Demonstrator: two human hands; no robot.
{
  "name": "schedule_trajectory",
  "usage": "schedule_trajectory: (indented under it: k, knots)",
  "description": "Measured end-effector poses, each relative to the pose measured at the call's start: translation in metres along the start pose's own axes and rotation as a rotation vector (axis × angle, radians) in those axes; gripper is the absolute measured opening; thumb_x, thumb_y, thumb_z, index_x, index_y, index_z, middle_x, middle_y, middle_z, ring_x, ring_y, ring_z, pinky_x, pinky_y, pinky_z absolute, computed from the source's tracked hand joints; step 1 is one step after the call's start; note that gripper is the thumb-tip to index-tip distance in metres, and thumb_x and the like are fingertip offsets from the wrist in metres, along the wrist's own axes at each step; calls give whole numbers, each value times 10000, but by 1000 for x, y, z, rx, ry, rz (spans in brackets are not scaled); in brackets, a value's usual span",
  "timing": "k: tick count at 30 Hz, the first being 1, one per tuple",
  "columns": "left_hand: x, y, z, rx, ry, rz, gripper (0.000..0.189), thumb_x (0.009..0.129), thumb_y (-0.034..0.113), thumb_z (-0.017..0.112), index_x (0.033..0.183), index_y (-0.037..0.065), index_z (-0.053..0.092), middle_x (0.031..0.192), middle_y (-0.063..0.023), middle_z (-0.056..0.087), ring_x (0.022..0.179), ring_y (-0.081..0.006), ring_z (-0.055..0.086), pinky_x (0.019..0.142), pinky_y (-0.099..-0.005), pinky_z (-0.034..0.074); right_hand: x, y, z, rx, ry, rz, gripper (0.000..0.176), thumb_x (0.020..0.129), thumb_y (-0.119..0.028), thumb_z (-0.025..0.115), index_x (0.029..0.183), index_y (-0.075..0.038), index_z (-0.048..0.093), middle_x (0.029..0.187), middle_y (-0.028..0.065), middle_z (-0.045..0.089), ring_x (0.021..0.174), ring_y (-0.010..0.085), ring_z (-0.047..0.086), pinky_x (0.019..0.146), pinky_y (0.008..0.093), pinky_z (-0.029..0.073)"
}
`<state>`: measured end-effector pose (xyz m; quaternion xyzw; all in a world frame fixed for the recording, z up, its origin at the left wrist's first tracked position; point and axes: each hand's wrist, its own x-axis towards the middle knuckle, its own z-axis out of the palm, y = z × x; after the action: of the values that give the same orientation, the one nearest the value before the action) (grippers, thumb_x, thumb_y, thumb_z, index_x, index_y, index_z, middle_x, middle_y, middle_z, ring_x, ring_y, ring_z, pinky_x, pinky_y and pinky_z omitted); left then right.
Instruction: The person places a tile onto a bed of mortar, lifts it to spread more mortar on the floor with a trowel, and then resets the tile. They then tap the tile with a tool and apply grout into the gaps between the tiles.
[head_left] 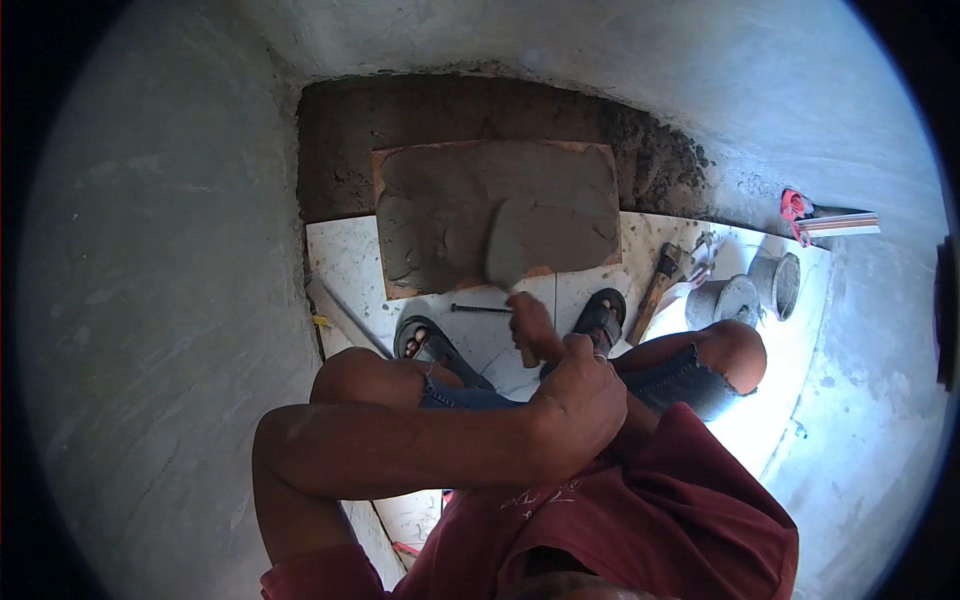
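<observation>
My right hand (pixel 535 328) grips the handle of a trowel (pixel 520 240), whose broad blade lies on grey mortar. The mortar (pixel 435 200) covers most of a rectangular tile (pixel 380 185), leaving brownish edges bare. My left forearm crosses in front of my body. My left hand (pixel 585 395) is closed, with its fingers curled close to my right wrist, which it partly hides. Whatever those fingers may hold is hidden. A thin dark rod (pixel 480 309) lies on the floor just below the tile.
Dark rough ground (pixel 340 150) lies behind the tile. To the right are a hammer (pixel 655 293) and two round metal containers (pixel 722 302) (pixel 776 283). White marbled tiles (pixel 340 245) cover the floor under my sandalled feet. Grey walls (pixel 170 250) stand close on both sides.
</observation>
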<state>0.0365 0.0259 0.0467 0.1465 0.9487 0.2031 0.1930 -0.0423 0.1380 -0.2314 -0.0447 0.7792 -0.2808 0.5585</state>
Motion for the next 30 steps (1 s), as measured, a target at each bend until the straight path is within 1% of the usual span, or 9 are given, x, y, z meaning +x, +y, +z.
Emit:
schedule_trajectory:
  k: [3,5,8,11,13,17,19,25,30]
  knots:
    - [6,3,11,-26,44,-78,201,799,164,519,910,57,647,898,-71,615,879,-197,578,730,-329,397,-3,-11,32,-152,-101,23,413,888,-408,408,1060,-40,483,653,159,569,565,287,585,511,420,464]
    - [6,3,10,-36,22,-68,196,799,166,518,903,61,646,888,-70,616,867,-193,578,723,-329,392,17,2,39,-776,3,-366,464,880,-455,416,1113,-55,452,782,235,610,695,403,605,625,506,472]
    - [7,3,11,-40,32,-78,179,800,170,514,876,70,642,866,-69,615,838,-184,580,709,-330,383,36,-5,25,-805,59,-485,436,881,-452,411,1068,-63,477,882,311,586,825,492,561,713,558,438]
    - [7,3,13,-23,96,-108,159,800,171,513,844,79,634,838,-66,614,803,-175,581,693,-329,375,52,-22,-14,-900,261,-469,397,882,-417,420,1069,-72,481,819,295,596,741,476,578,664,547,456]
    - [7,3,13,-7,128,-111,150,799,171,513,832,83,629,823,-62,614,786,-171,581,685,-327,371,84,-13,-56,-902,300,-744,391,883,-392,431,1093,-66,477,763,265,601,627,442,589,547,506,477]
    - [9,3,13,-14,137,-83,148,796,170,515,832,78,626,801,-63,614,772,-173,583,689,-323,371,120,-5,-102,-778,435,-364,404,890,-402,437,1044,-30,475,684,210,586,518,364,591,426,447,466]
    - [9,4,13,-14,143,-81,149,795,169,515,832,76,626,795,-63,614,772,-173,583,690,-322,371,77,-30,-95,-260,451,-102,487,890,-409,409,923,62,529,809,301,593,654,383,627,525,450,493]
    - [11,2,13,-30,125,-114,148,800,164,511,829,75,625,807,-69,619,788,-179,588,696,-326,374,42,-39,-47,170,210,-25,502,900,-416,413,944,74,511,693,208,566,509,308,579,440,418,467]
    - [11,1,13,-61,113,-135,141,798,167,515,824,84,626,800,-58,620,779,-169,589,690,-318,374,83,-38,-45,71,366,-232,470,911,-391,411,955,64,519,698,199,560,573,299,582,536,431,474]
